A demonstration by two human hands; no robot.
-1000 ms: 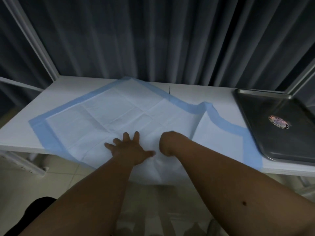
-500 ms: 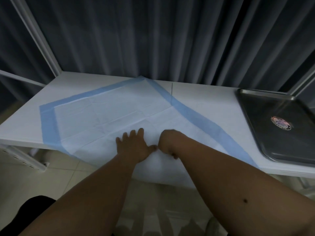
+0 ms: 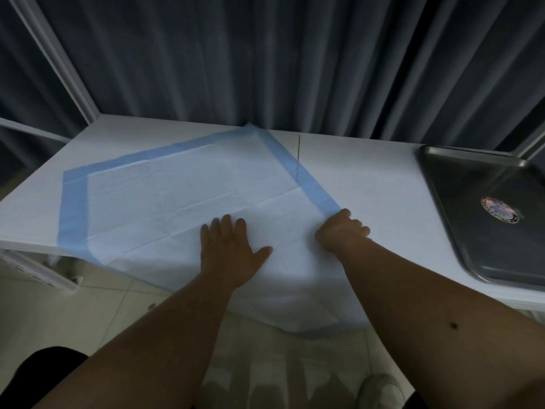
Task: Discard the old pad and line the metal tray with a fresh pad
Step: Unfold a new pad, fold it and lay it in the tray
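Pad spread out on the white table, both hands on it!
Blue-bordered white pad lies flat, near corner hanging over the table's front edge; bare metal tray sits well apart at right; left hand presses with straight, spread fingers; right hand curls, pinching the pad's right border.

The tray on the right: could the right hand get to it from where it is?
Probably yes. The tray lies bare on the table with only open tabletop between it and the right hand, though that hand is gripping the pad edge and would need to let go.
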